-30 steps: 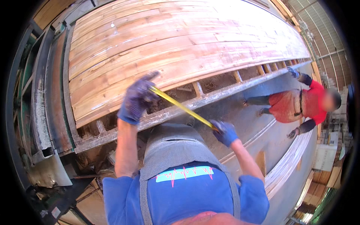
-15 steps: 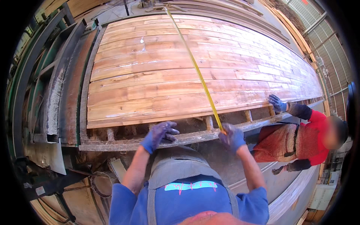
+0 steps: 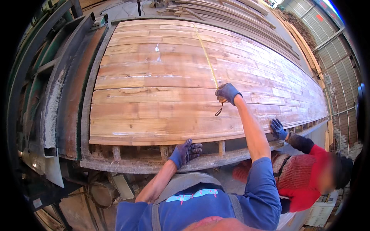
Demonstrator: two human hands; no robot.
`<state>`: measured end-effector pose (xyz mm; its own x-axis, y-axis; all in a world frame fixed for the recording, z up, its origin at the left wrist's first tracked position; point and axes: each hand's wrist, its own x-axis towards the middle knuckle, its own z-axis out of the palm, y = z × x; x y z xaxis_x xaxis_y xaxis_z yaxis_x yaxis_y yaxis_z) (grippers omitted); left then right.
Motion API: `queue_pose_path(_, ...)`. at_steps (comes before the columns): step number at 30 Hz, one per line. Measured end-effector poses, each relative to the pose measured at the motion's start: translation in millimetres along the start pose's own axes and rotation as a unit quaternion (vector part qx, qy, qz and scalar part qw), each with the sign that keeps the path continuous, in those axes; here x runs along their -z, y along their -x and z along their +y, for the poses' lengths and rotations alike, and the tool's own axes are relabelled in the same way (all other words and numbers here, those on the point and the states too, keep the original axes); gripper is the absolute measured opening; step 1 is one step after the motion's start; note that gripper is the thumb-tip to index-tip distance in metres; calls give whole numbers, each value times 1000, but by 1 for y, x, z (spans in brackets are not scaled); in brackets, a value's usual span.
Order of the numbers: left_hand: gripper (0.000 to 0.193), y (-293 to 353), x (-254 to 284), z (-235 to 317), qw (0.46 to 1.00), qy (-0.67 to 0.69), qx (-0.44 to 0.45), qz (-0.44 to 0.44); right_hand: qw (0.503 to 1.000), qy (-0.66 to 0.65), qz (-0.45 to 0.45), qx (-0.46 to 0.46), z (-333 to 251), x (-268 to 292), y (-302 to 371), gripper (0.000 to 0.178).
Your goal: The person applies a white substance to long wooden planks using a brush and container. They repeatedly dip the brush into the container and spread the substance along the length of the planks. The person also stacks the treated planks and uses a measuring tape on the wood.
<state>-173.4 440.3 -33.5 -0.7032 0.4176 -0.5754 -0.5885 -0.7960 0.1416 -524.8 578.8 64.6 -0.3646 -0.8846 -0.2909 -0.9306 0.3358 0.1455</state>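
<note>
A wide panel of wooden boards (image 3: 154, 96) lies on a metal bed in front of me. My right hand (image 3: 228, 93), in a dark blue glove, is closed around a tape measure, held over the near half of the boards. The tape's yellow blade (image 3: 208, 58) runs from that hand to the far side of the panel. A dark strap loop (image 3: 219, 111) hangs below the grip. Down at the panel's near edge, my gloved left hand (image 3: 186, 153) is beside the bed's rail, holding nothing, fingers apart and slightly bent.
On the right a co-worker in red (image 3: 304, 169) rests one gloved hand (image 3: 278, 129) on the near edge of the panel. A metal channel beam (image 3: 58, 96) runs along the left. Long timber strips (image 3: 246, 23) are stacked behind the panel.
My right hand has moved from the near rail up over the boards, and the extended blade is shorter. My left hand has shifted right along the edge. The co-worker leans closer.
</note>
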Motion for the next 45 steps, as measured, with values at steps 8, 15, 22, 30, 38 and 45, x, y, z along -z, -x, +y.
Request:
queue_pose_path(8,37,2,-8,7,996,-55,-57,47,998,-32,-50,12,56,-15,-76,18)
queue_pose_path(15,37,4,-13,15,991,-84,-99,26,995,-62,-75,-9,81,-20,-103,21)
queue_pose_path(22,46,-11,-5,14,992,-95,-79,33,945,-305,-36,-115,27,-30,-46,16)
queue_pose_path(30,37,-3,-12,14,994,-77,-59,48,842,-313,-22,-440,-236,-19,143,34)
queue_pose_path(38,41,-3,-18,12,995,-64,-62,49,815,-319,-10,-484,-265,-41,146,26)
queue_pose_path(45,35,-5,-15,9,994,-44,-80,58,816,-332,-24,-473,-261,-46,148,28)
